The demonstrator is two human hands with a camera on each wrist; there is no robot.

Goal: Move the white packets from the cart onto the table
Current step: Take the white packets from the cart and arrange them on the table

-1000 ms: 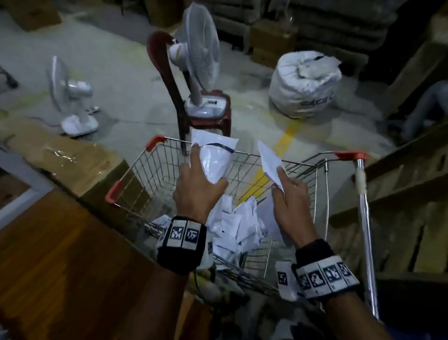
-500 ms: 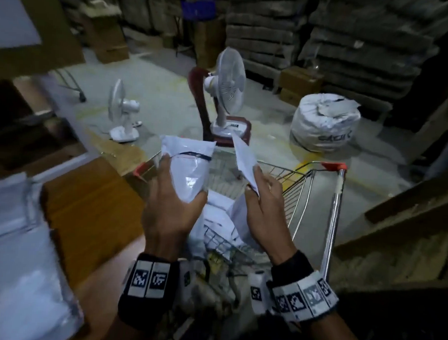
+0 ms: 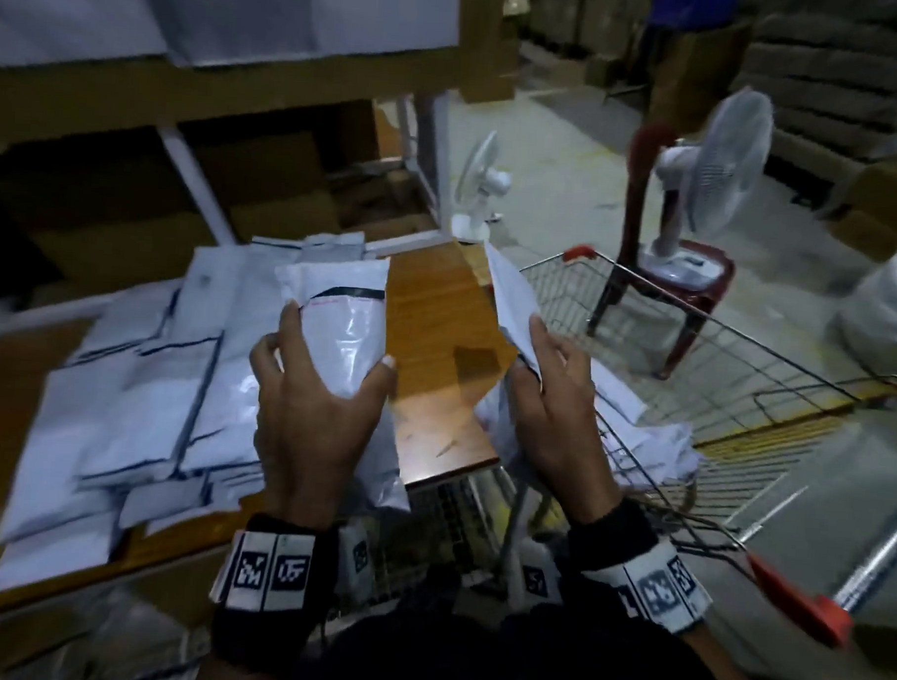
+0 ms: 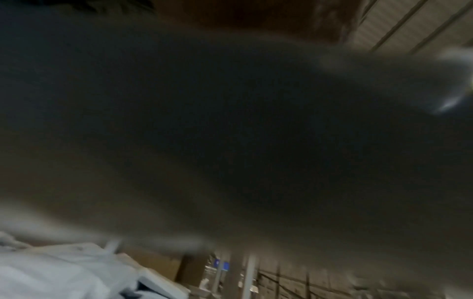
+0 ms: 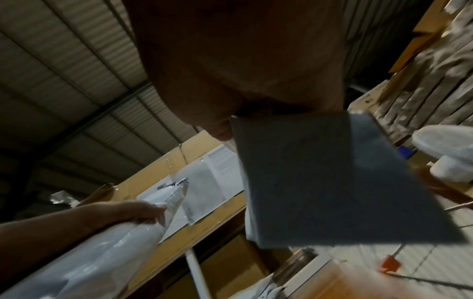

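Observation:
My left hand point(image 3: 327, 365) grips a white packet point(image 3: 346, 330) with a dark stripe near its top, held above the wooden table point(image 3: 437, 313). My right hand point(image 3: 543, 364) pinches a smaller flat white packet point(image 3: 512, 301) upright over the gap between table and wire cart point(image 3: 692, 360). In the right wrist view that packet point(image 5: 332, 182) looks dark grey under my fingers, and my left hand point(image 5: 122, 212) shows with its packet point(image 5: 115, 242). Several white packets point(image 3: 140, 403) lie piled on the table's left part. More packets point(image 3: 637, 435) remain in the cart. The left wrist view is dark and blurred.
A red chair point(image 3: 659, 292) carries a white fan point(image 3: 711, 166) beyond the cart; another fan point(image 3: 481, 187) stands on the floor. A shelf frame with boxes point(image 3: 215, 98) rises behind the table. A white sack point(image 3: 884, 307) sits at the far right.
I have turned left from the cart toward the table, carrying a packet in each hand. The table's packet pile has come fully into view, and the cart has shifted to my right.

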